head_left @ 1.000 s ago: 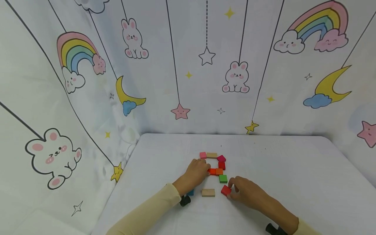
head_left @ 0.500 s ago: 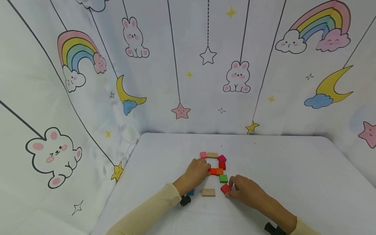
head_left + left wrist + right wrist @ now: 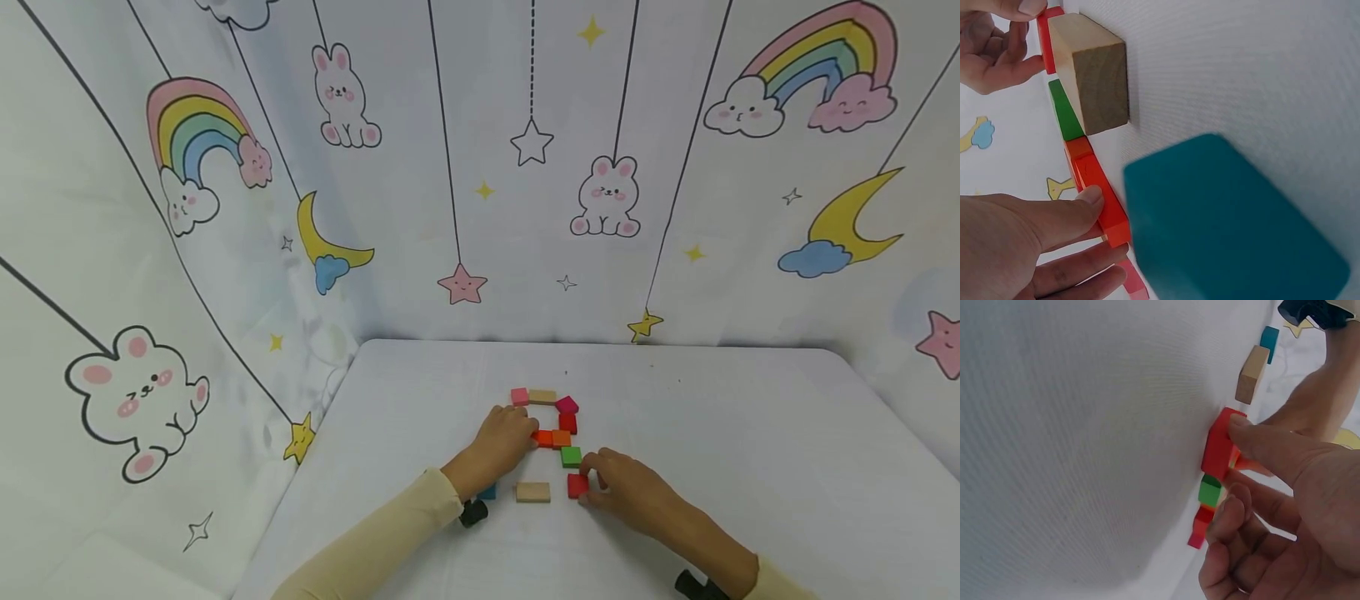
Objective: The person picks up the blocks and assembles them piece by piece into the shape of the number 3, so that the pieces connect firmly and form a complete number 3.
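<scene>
1. The right hand [image 3: 630,490] has its grip closed on a red block [image 3: 577,487], pinching it between thumb and finger.
2. The left hand [image 3: 504,437] grips an orange-red block [image 3: 1112,217], thumb on its face and fingers by its end.
3. The red block is plain and straight-edged, sitting on the white counter [image 3: 712,425] near the green block [image 3: 571,457] and the wooden block [image 3: 532,492].
4. Half a second ago the red block sat askew; now it is squared up. The left hand has stayed put.
</scene>
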A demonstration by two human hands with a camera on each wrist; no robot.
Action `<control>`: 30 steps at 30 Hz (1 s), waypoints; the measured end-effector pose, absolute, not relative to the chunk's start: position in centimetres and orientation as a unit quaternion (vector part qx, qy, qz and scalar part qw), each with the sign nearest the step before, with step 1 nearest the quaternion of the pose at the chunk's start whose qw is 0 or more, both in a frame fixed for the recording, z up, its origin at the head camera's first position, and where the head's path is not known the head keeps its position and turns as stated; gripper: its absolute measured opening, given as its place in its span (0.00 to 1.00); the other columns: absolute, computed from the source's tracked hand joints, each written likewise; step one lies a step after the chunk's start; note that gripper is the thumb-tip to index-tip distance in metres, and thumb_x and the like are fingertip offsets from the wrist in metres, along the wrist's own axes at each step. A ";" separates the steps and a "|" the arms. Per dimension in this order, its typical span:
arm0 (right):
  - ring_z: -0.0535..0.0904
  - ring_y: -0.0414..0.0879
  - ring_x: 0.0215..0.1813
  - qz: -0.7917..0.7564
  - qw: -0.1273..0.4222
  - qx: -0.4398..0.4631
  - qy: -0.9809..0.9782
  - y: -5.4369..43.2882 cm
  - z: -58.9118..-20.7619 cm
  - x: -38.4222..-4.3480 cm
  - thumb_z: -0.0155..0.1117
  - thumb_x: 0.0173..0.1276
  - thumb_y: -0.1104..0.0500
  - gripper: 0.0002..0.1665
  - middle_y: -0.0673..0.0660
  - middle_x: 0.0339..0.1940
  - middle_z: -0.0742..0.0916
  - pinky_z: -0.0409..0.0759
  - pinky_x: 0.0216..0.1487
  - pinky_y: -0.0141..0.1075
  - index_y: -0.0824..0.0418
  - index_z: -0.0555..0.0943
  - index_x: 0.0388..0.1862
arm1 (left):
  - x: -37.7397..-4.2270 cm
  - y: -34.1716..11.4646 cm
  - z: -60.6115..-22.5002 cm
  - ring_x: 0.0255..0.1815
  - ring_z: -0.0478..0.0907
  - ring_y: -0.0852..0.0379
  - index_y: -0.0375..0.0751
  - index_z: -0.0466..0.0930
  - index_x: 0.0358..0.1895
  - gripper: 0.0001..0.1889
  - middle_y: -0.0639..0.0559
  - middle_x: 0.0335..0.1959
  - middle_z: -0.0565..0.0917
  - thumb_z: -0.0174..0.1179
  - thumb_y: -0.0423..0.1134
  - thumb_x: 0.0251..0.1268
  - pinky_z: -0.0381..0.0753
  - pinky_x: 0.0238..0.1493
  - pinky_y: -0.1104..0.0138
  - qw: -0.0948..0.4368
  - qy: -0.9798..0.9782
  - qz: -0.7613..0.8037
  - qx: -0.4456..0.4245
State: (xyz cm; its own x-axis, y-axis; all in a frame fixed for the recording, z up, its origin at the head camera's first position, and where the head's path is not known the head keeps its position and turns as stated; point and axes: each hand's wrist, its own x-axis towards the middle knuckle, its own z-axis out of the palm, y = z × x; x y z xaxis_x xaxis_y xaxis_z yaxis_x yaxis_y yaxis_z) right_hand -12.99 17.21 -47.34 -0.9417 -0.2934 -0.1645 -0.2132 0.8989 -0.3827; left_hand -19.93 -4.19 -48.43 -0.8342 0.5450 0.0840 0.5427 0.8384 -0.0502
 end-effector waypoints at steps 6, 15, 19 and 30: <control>0.73 0.42 0.31 -0.200 0.100 -0.111 0.968 17.1 -47.4 -13.1 0.85 0.56 0.52 0.20 0.48 0.28 0.78 0.76 0.30 0.32 0.51 0.84 0.43 | -19.9 -4.2 -48.5 0.42 0.83 0.58 0.51 0.91 0.49 0.12 0.56 0.38 0.88 0.73 0.49 0.68 0.78 0.44 0.68 0.047 -0.958 0.016 -0.284; 0.73 0.42 0.30 -0.205 0.092 -0.096 0.970 17.0 -47.7 -13.3 0.87 0.53 0.50 0.24 0.49 0.28 0.78 0.78 0.30 0.33 0.53 0.84 0.43 | -19.9 -4.2 -48.5 0.41 0.83 0.59 0.51 0.91 0.49 0.12 0.56 0.38 0.87 0.73 0.49 0.68 0.79 0.45 0.68 0.043 -0.959 0.012 -0.281; 0.73 0.42 0.30 -0.201 0.088 -0.097 0.971 17.0 -47.7 -13.3 0.87 0.53 0.50 0.24 0.49 0.28 0.78 0.79 0.30 0.33 0.53 0.84 0.44 | -20.0 -4.2 -48.6 0.41 0.83 0.58 0.50 0.91 0.50 0.12 0.55 0.38 0.87 0.73 0.49 0.68 0.78 0.44 0.68 0.041 -0.958 0.012 -0.282; 0.73 0.41 0.31 -0.203 0.083 -0.095 0.971 16.9 -47.9 -13.4 0.87 0.54 0.49 0.24 0.48 0.28 0.78 0.78 0.30 0.32 0.54 0.84 0.44 | -20.1 -4.4 -48.7 0.42 0.83 0.58 0.51 0.91 0.50 0.12 0.55 0.39 0.88 0.72 0.49 0.69 0.80 0.46 0.67 0.046 -0.958 0.012 -0.283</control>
State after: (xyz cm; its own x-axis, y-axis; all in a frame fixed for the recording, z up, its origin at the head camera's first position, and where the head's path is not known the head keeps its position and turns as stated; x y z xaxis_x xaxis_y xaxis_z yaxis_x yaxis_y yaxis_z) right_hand -13.35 16.93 -47.95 -0.9681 -0.2184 -0.1233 -0.1506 0.8994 -0.4104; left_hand -20.06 -4.37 -48.74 -0.8358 0.5432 0.0802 0.5409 0.8396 -0.0496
